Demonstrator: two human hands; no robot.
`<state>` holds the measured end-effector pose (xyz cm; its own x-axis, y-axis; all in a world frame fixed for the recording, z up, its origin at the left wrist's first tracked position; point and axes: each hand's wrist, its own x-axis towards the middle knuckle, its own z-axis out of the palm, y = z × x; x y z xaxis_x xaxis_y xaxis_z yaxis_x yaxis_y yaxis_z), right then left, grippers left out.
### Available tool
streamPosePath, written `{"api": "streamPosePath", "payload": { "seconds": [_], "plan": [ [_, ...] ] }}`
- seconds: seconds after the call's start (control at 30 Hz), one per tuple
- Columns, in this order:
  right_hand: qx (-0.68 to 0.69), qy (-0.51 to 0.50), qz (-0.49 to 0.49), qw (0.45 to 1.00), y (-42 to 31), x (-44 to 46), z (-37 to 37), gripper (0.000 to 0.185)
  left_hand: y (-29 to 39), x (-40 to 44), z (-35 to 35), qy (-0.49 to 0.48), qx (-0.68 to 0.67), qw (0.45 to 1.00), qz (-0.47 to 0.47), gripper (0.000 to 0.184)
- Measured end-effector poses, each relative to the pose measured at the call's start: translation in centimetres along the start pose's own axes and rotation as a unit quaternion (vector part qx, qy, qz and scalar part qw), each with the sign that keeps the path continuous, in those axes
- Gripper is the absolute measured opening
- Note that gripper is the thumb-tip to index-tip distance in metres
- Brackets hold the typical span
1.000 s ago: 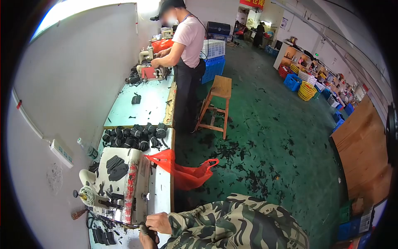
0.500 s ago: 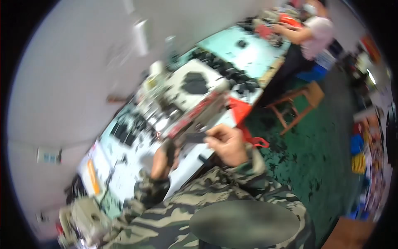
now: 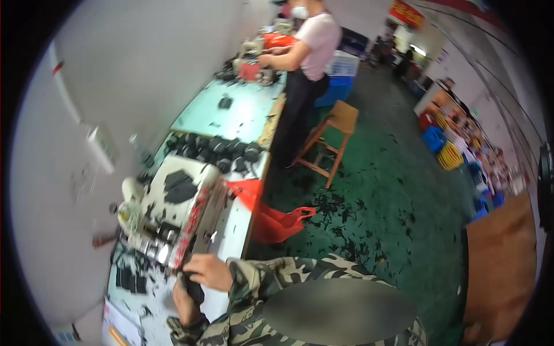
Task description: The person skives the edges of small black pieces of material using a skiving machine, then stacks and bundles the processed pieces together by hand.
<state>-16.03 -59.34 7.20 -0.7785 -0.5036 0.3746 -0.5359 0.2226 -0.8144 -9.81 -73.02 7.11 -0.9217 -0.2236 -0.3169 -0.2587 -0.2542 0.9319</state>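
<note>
My left hand [image 3: 184, 303] is closed round a small bundle of black pieces of material [image 3: 195, 288] at the front of a cream sewing machine [image 3: 209, 176]. Over the top of that bundle bends my right hand [image 3: 212, 272], its fingers curled down at the upper edge of the black pieces. What lies between the right fingertips is mostly hidden. Both hands are just below the machine's needle end [image 3: 158, 251]. On the machine's flat top lie several loose black pieces [image 3: 180, 187]. More black pieces [image 3: 131, 281] lie on the table left of my hands.
Rows of black rolled bundles [image 3: 213, 151] stand behind the machine. An orange-red plastic bag [image 3: 271, 222] hangs off the table edge. A wooden stool [image 3: 332, 135] and black scraps [image 3: 334, 213] are on the green floor. A co-worker [image 3: 314, 46] stands at the table's far end.
My view has swung to the right. My right hand, earlier apart with a dark flat piece in its fingers, has come over to the bundle in my left hand.
</note>
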Motion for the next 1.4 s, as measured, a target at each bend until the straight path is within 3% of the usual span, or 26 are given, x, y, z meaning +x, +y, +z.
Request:
{"api": "streamPosePath", "payload": {
  "seconds": [0.03,0.1,0.43,0.53,0.63,0.77,0.87,0.97,1.0,1.1,1.13,1.17,1.23,1.27,1.37,1.4],
  "plan": [
    [0.006,0.009,0.016,1.0,-0.5,-0.2,0.2,0.025,-0.7,0.4,0.0,0.043,0.015,0.999,0.029,0.041],
    [-0.006,0.029,0.039,0.999,-0.9,-1.0,0.4,0.024,-0.3,-0.3,-0.5,-0.021,-0.005,0.999,-0.026,0.041],
    [0.024,0.057,0.086,0.994,0.8,-2.4,0.9,0.017,-2.3,0.1,-0.7,-0.037,0.057,0.998,-0.01,0.042],
    [0.016,0.039,0.094,0.995,1.3,-2.6,0.9,0.017,-2.1,-0.1,-0.6,-0.044,0.054,0.997,-0.034,0.038],
    [0.105,0.014,0.132,0.986,2.0,-2.7,0.6,0.017,-1.6,-0.6,0.0,-0.044,0.057,0.996,-0.05,0.035],
    [0.229,-0.104,0.262,0.932,1.6,-2.1,-1.6,0.02,-1.8,-0.8,-0.2,-0.069,0.073,0.994,-0.053,0.034],
    [0.216,-0.12,0.197,0.949,2.0,-2.4,-1.5,0.019,-2.6,-0.7,-0.7,-0.073,0.039,0.994,-0.073,0.036],
    [0.184,-0.126,0.108,0.969,2.2,-3.0,-0.3,0.018,-3.8,0.5,-0.2,-0.001,-0.067,0.993,-0.102,0.037],
    [0.175,-0.125,0.078,0.973,2.2,-3.1,-0.1,0.018,-5.2,1.3,-1.2,0.007,-0.12,0.991,-0.064,0.038],
    [0.176,0.008,0.083,0.981,-0.9,-1.7,-2.5,0.017,-5.7,3.4,-5.3,-0.005,-0.12,0.983,-0.137,0.036],
    [0.121,0.118,0.043,0.985,-1.4,-0.9,-3.2,0.016,-5.1,3.5,-4.8,0.027,-0.117,0.982,-0.144,0.037],
    [0.087,0.163,0.025,0.983,-2.2,-0.2,-4.0,0.018,-4.6,3.1,-4.3,-0.004,-0.135,0.982,-0.136,0.037],
    [-0.074,0.221,-0.138,0.963,-2.0,0.3,-3.0,0.021,-3.3,1.6,-2.3,-0.067,-0.169,0.976,-0.119,0.038],
    [-0.164,0.142,-0.134,0.967,-0.8,-0.5,-1.1,0.021,-4.1,1.9,-1.5,-0.088,-0.261,0.955,-0.112,0.039],
    [-0.199,0.019,-0.106,0.974,-0.5,-2.6,1.2,0.022,-5.9,2.7,-3.1,-0.159,-0.154,0.974,-0.041,0.038],
    [-0.124,-0.068,-0.099,0.985,-1.2,-2.5,-1.0,0.024,-2.1,1.5,-0.9,-0.131,-0.15,0.975,-0.096,0.034]
  ]
}}
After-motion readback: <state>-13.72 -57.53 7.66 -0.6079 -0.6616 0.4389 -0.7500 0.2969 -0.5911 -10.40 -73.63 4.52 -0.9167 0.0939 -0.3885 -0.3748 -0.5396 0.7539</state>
